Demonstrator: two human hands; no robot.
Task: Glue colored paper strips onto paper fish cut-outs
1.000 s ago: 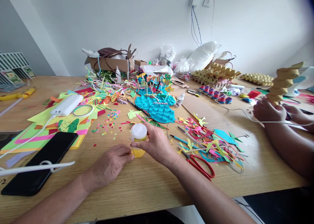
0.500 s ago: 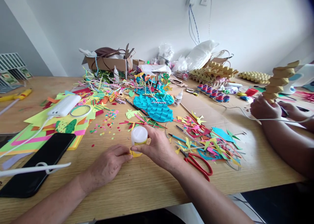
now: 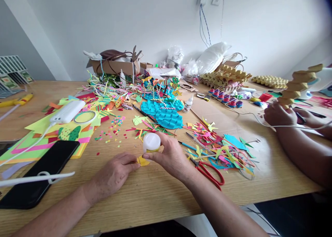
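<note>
yellow paper cutout (image 3: 144, 162) lies low over the table (image 3: 116, 212), its left end at the fingertips of the left hand (image 3: 117, 174), the rest reaching toward the right thumb. left grip: thumb and fingers together on that end; whether pinched or pressed down, cannot tell. right hand (image 3: 173, 158) is wrapped around a white-topped container (image 3: 151, 142), thumb at the near side; its base is hidden, so contact with the paper is unclear. judgement: steady the cutout from its outer end, fingertips clear of the container, and hold the container level with a light, even squeeze so the paper does not skid. red-handled scissors (image 3: 211, 174) rest right of the right hand, near coloured scraps (image 3: 220, 150); blue scaled paper (image 3: 169, 119) sits beyond. far right, a co-worker's hand (image 3: 280, 116) grips a stack of carton cups (image 3: 293, 90).
</note>
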